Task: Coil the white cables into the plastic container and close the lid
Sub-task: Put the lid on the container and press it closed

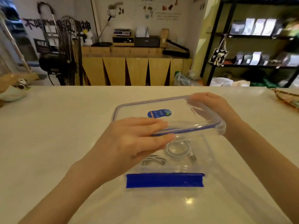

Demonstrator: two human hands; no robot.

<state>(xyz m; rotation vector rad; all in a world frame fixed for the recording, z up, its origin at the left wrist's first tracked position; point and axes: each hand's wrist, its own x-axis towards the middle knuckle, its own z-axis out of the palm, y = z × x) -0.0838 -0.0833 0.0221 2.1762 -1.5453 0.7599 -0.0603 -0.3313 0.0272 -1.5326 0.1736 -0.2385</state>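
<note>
A clear plastic container (205, 160) with a blue latch (164, 180) on its near side stands on the white table. Two coiled white cables lie inside: one round coil (178, 148) and a flatter coil (153, 160) to its left. Both hands hold the clear lid (145, 109), which has a blue rim seal and a blue sticker, tilted above the container with its near edge raised. My left hand (134, 139) grips the lid's near edge. My right hand (210, 104) holds the lid's far right corner.
A ceramic figurine (13, 92) sits at the table's far left edge and a woven object (288, 97) at the far right. Beyond the table stand a wooden counter (135, 68) and a black shelf (258, 46) with packages.
</note>
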